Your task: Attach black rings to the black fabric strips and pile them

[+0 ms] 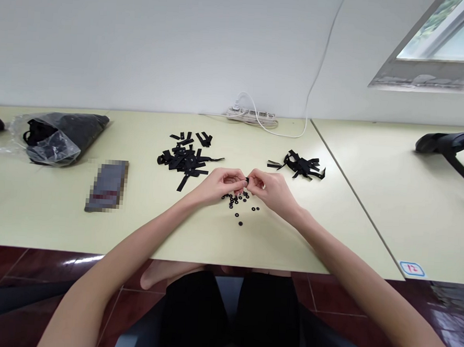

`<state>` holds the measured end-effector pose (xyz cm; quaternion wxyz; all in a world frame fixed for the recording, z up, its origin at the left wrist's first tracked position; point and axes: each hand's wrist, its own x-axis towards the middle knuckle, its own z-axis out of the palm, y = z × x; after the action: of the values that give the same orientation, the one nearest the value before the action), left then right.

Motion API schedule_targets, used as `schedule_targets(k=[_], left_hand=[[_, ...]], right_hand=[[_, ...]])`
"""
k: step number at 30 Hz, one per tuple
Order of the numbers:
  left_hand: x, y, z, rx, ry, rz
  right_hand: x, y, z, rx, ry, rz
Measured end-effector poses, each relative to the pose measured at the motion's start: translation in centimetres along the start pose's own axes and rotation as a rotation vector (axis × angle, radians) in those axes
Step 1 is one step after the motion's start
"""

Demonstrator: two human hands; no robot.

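Fingertips meet over the table, where my left hand (226, 183) and my right hand (269, 189) pinch a small black piece (247, 180) between them. Most of that piece is covered by the fingers, so its exact shape cannot be made out. Just below the hands lie several small black rings (236, 200), a few of them scattered nearer the table's front edge. A heap of short black fabric strips (185, 160) is to the left of my left hand. Beyond my right hand is a smaller pile of black strips (303, 166).
At the left are a clear plastic bag (67, 137) with black material inside and a blurred-out flat object (107, 186). A white power strip (252, 115) with a cable sits by the wall. A black curved object (449, 144) stands far right, past the table seam.
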<state>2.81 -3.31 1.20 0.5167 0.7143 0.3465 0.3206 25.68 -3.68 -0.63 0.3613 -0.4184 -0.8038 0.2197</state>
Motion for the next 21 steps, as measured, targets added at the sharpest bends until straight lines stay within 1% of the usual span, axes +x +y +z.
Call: schedule_targets(k=[6,10,14,19,21], left_hand=[[-0.1,-0.3,-0.1,0.003,-0.021,-0.021],[-0.1,-0.4,-0.2,-0.025,-0.051,-0.017],[0.0,-0.2,-0.2,-0.065,-0.059,-0.002],[0.2,0.0,-0.5,-0.03,-0.107,0.008],[0.3,0.1,-0.7,0.005,-0.06,0.018]], right_hand=[[0.2,-0.4,-0.6,0.06,-0.093,0.092],[0.4,-0.5,-1.0,0.106,-0.115,0.115],[0.4,-0.7,-1.2,0.168,-0.099,0.121],[0.5,-1.2,-1.3,0.138,-0.026,0.159],[0.6,-1.3,-1.6,0.139,-0.019,0.163]])
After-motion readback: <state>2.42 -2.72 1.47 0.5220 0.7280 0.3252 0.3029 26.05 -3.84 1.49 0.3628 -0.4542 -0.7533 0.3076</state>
